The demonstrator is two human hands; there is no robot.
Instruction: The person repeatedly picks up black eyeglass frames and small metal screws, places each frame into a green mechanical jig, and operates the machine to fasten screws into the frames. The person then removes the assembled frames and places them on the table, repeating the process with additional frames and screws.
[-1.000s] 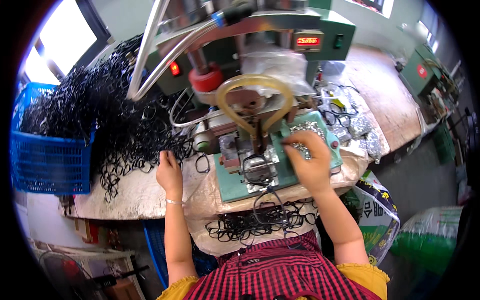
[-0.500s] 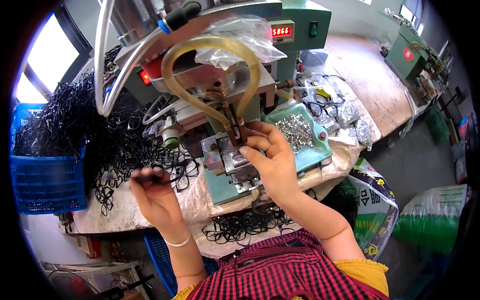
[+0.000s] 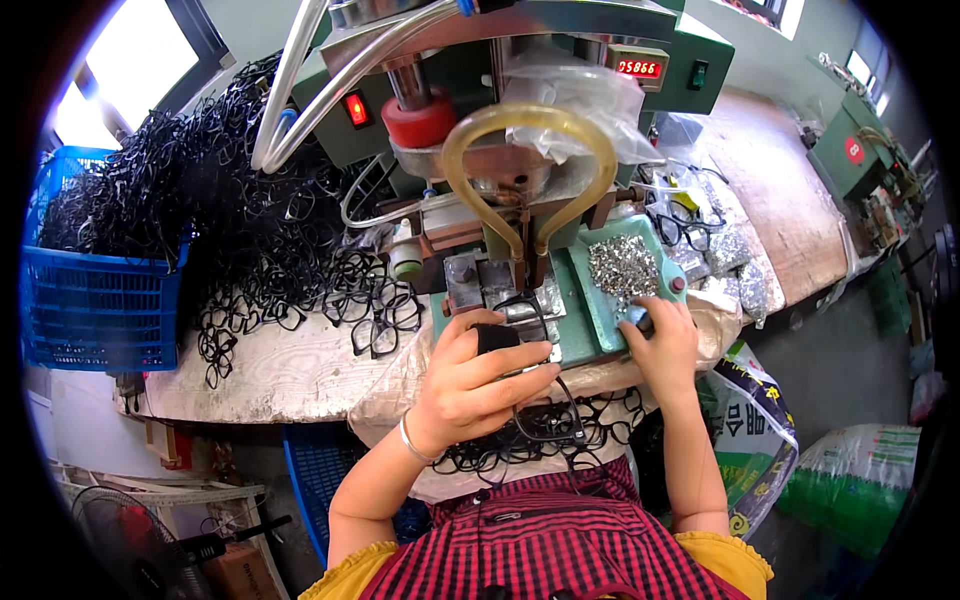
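Note:
My left hand [image 3: 468,392] is closed around a black eyeglass frame [image 3: 577,436], held in front of a metal fixture [image 3: 492,278] on the bench machine. One arm of the frame points up toward the fixture. A black wrap [image 3: 493,339] covers one of its fingers. At the near edge of a teal tray [image 3: 606,335], my right hand [image 3: 668,350] has thumb and fingers bent together over small shiny metal parts [image 3: 622,266]. Whatever lies between those fingertips is too small to make out; something dark blue shows beside them.
A tan tube loop [image 3: 451,165] hangs above the fixture. Black eyeglass frames [image 3: 375,300] heap at the left, beside and in a blue basket [image 3: 95,310]. More frames [image 3: 480,455] lie along the front edge. Plastic bags of parts [image 3: 728,255] sit right of the tray.
My left hand has come right to the front of the fixture with the eyeglass frame. My right hand has left the fixture for the parts tray. The view has shifted.

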